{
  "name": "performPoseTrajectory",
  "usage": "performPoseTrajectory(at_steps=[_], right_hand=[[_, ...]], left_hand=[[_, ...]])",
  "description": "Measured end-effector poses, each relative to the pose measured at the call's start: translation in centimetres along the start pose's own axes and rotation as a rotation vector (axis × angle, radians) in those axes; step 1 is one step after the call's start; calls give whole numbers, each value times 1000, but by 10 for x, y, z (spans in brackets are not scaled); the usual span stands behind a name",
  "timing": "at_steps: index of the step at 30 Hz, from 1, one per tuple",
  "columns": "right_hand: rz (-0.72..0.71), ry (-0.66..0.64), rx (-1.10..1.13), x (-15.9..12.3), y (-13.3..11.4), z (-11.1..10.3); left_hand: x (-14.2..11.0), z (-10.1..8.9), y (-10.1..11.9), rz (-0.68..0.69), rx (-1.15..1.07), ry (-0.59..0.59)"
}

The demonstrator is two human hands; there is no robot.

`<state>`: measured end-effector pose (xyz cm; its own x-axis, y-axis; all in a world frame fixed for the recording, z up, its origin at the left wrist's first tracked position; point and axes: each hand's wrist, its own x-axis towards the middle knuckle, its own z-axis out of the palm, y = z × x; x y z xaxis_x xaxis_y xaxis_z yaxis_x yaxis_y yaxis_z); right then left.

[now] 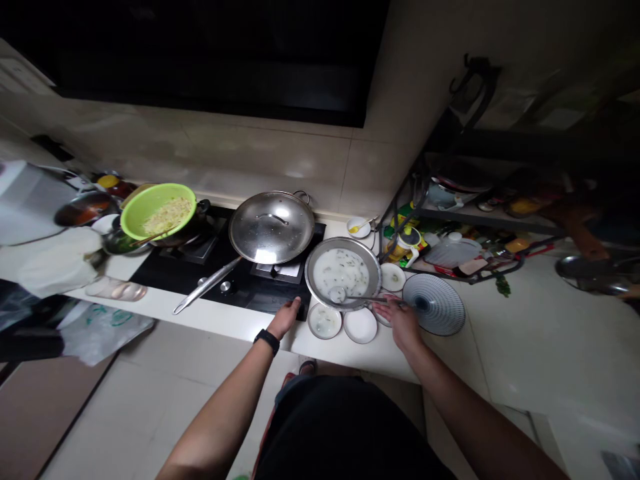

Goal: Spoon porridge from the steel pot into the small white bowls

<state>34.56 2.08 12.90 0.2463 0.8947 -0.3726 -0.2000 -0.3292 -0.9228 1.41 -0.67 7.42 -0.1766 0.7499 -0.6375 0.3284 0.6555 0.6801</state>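
Observation:
My right hand (pixel 401 323) is closed around the handle of a ladle (pixel 338 294), whose bowl dips into white liquid with green bits in a metal basin (pixel 313 283). Small dishes surround the basin: one with cloudy, green-flecked liquid (pixel 325 321) in front, a white one (pixel 361 325) beside it, another (pixel 393 277) at the right. Part of a dish is hidden under my right hand. My left hand (pixel 285 317) rests at the front right edge of the black hob (pixel 255 297), fingers loosely stretched, holding nothing visible. A striped blue-white bowl (pixel 443 303) lies right of my right hand.
A lidded wok (pixel 273 227) sits on the hob, its long handle (pixel 205 287) reaching front left. Farther left stands a green basin (pixel 131 217) of pale shreds. A small bowl with a yellow-ended utensil (pixel 359 227) is behind; a rack (pixel 500 223) stands right. The range hood (pixel 215 73) hangs above.

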Motion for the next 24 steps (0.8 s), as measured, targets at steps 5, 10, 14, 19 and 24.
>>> performPoseTrajectory(at_steps=[5,10,14,19,24], right_hand=[[-9,-26,26,-4,-10,-2],[-25,-22,-8,-12,-28,2],[-21,-27,-10,-20,-38,3],[-2,-54,-11,-35,-44,2],[47,-92,-30,-54,-41,4]], left_hand=[[0,0,0,-9,-1,10],[0,0,1,-4,-6,10],[0,0,0,2,-2,15],[0,-1,0,3,7,8],[0,0,0,-2,-5,13]])
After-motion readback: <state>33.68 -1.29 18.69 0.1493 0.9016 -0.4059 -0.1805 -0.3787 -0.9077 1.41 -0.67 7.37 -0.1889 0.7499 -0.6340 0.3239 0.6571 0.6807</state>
